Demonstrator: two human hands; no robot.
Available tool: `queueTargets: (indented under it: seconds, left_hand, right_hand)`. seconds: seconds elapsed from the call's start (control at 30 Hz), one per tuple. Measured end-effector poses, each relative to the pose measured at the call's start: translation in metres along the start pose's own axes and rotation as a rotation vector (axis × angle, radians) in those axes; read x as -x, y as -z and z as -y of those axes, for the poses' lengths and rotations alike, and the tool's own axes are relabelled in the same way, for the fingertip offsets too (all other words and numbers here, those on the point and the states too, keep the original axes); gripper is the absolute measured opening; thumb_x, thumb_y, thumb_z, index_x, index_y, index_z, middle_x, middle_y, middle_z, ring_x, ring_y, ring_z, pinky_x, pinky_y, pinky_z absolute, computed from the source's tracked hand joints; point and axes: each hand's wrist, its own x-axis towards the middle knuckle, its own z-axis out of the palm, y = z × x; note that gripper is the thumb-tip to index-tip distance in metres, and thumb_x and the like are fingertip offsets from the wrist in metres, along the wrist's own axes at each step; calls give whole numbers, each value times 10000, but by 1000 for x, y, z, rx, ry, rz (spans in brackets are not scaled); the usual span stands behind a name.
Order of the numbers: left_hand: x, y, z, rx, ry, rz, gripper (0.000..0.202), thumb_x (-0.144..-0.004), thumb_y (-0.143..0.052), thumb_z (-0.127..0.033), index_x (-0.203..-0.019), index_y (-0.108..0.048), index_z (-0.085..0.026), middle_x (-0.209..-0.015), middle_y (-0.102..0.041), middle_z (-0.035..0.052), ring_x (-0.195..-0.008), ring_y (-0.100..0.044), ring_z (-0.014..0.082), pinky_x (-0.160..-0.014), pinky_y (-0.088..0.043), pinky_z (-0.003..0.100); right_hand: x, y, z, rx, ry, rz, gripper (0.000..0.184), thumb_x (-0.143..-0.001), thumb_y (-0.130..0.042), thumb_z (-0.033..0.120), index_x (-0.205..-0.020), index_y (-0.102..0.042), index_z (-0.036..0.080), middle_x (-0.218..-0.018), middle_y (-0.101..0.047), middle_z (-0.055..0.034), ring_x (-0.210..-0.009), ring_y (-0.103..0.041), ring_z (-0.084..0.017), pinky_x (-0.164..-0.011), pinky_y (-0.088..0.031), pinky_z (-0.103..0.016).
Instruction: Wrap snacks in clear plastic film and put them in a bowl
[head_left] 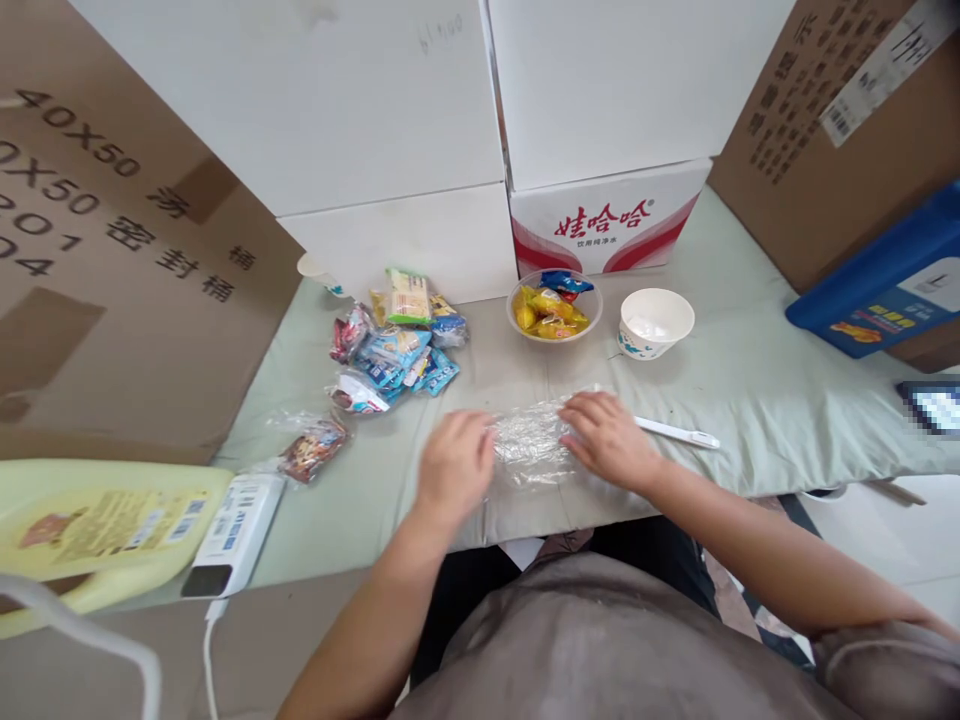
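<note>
At the pale green cloth-covered surface (757,390), my left hand (454,465), blurred and with fingers curled, meets the left end of a crumpled sheet of clear plastic film (529,445), while the bent fingers of my right hand (609,440) rest on its right end; I cannot tell whether either grips. The film lies close to the surface's near edge, a slim white plastic strip (679,432) just beside my right hand. Toward the far edge stand a round clear plastic bowl (598,310) holding shiny yellow packets (551,305), a white paper cup (643,346) and, farther left, a heap of colourful snack packets (390,348).
</note>
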Motion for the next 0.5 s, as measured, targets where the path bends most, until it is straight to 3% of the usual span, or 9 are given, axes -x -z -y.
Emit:
queueTargets:
  seconds: [0.07, 0.1, 0.17, 0.23, 0.3, 0.4, 0.5]
  left_hand:
    - [3, -24, -17, 51, -145, 147, 338, -951, -421, -299, -1223, -590, -192, -1264, -614, 101, -1218, -531, 266, -1040, -427, 445]
    - [5, -36, -21, 22, -145, 194, 404, -944, -442, -328, -1304, -539, -173, -1373, -542, 120, -1313, -449, 300, -1081, -378, 490]
    - [13, -56, -17, -46, -95, 245, 549, -926, -477, -407, -1415, -427, -163, -1504, -392, 138, -1411, -304, 344, -1130, -276, 561]
    - [24, -64, 0, -99, -21, 266, 640, -915, -483, -471, -1469, -345, -181, -1556, -292, 136, -1445, -220, 354, -1148, -206, 590]
    - [37, -59, 23, -133, 54, 263, 671, -915, -469, -502, -1485, -310, -186, -1567, -257, 147, -1452, -195, 358, -1147, -187, 602]
    - [58, -37, 50, -153, 142, 177, 670, -919, -459, -494, -1468, -326, -135, -1542, -288, 203, -1439, -210, 393, -1115, -233, 632]
    - [76, -13, 57, -62, 30, 98, 546, -915, -495, -420, -1374, -448, -128, -1459, -420, 200, -1411, -289, 373, -1097, -326, 579]
  right_hand:
    - [0, -17, 8, -16, 104, 84, 549, -944, -456, 481, -1365, -496, 131, -1416, -490, -151, -1348, -365, -303, -1110, -270, -488]
    - [1, -25, 9, -6, 102, 118, 640, -927, -457, 540, -1407, -444, 117, -1470, -427, -155, -1391, -304, -311, -1131, -233, -501]
    - [5, -37, 6, 27, 23, 161, 783, -894, -445, 633, -1457, -364, 96, -1526, -333, -164, -1431, -221, -331, -1150, -182, -527]
    - [13, -39, -3, 62, -76, 176, 841, -880, -431, 669, -1476, -324, 85, -1542, -288, -175, -1442, -186, -341, -1156, -155, -543]
    - [24, -34, -11, 89, -140, 175, 864, -878, -430, 673, -1474, -316, 57, -1539, -276, -203, -1442, -179, -354, -1153, -157, -559]
    - [45, -18, -17, 89, -138, 135, 876, -869, -449, 676, -1455, -338, 34, -1531, -276, -232, -1444, -157, -372, -1142, -188, -578]
    - [69, -2, -17, 2, -10, 104, 734, -885, -489, 617, -1413, -427, 111, -1499, -368, -188, -1434, -214, -342, -1123, -273, -556]
